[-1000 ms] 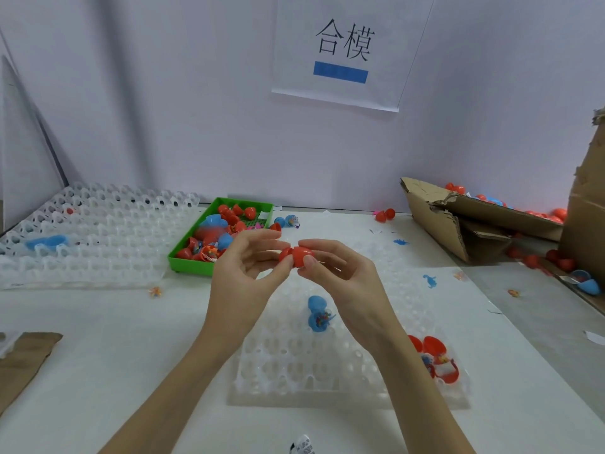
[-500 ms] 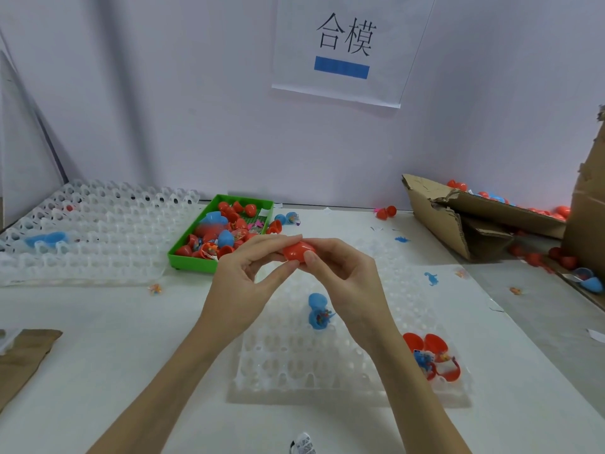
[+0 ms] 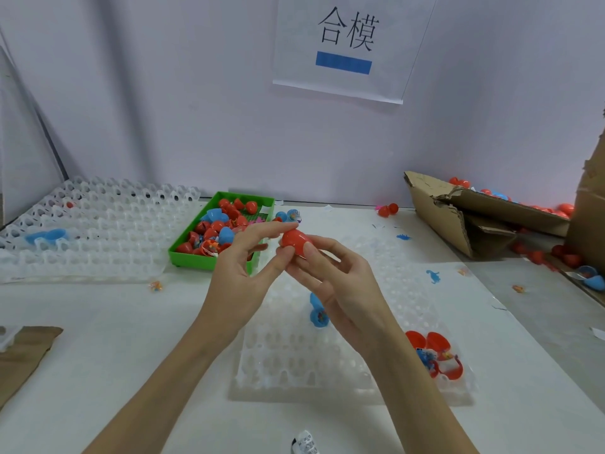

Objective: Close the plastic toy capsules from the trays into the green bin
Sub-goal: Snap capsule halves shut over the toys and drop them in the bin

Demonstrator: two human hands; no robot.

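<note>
Head view, from the left: a stack of clear white trays (image 3: 98,231) lies at the far left of the white table (image 3: 114,339), with a blue open capsule (image 3: 49,236) resting in its cells. Just right of the stack stands the green bin (image 3: 209,259), filled with red and blue capsules, some of them shut.

In front of the bin the person's left hand (image 3: 242,276) is raised above the table. Its thumb and forefinger are stretched toward the red capsule (image 3: 294,242) and touch its left side, while the other fingers curl loosely behind. The capsule sits between the two hands, at their fingertips, above the far edge of the near tray (image 3: 294,365) and just right of the bin's near corner. The right hand (image 3: 337,283) grasps it from below and from the right, with the thumb pressed on its near face and the fingers curled beneath it. The capsule's two halves look joined, though no seam can be made out.

On the near tray, partly hidden by the right hand, stands an open blue capsule (image 3: 319,314). At the tray's right corner lie open red capsules (image 3: 437,353) with small toys in them. Farther right, torn cardboard boxes (image 3: 458,221) hold more red and blue capsules.
</note>
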